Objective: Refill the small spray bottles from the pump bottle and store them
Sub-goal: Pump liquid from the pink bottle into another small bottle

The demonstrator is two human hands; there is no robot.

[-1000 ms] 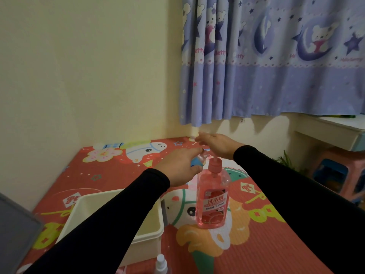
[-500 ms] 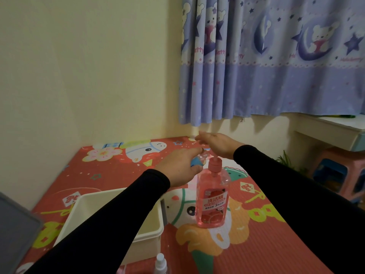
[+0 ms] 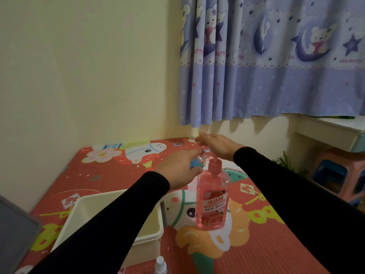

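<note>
Sitting at the lower left of the red cartoon-printed worktop (image 3: 110,175) is a cream bin (image 3: 152,237), with a white spray cap (image 3: 160,264) poking up just below it. The left hand (image 3: 178,169) has its grip curled around a small spray bottle (image 3: 194,162) with a blue base, tipping it toward the pump. Upright on the worktop stands the pink pump bottle (image 3: 212,202). The right hand (image 3: 216,146) lies flat on the pump head, fingers spread, pinching nothing.
</note>
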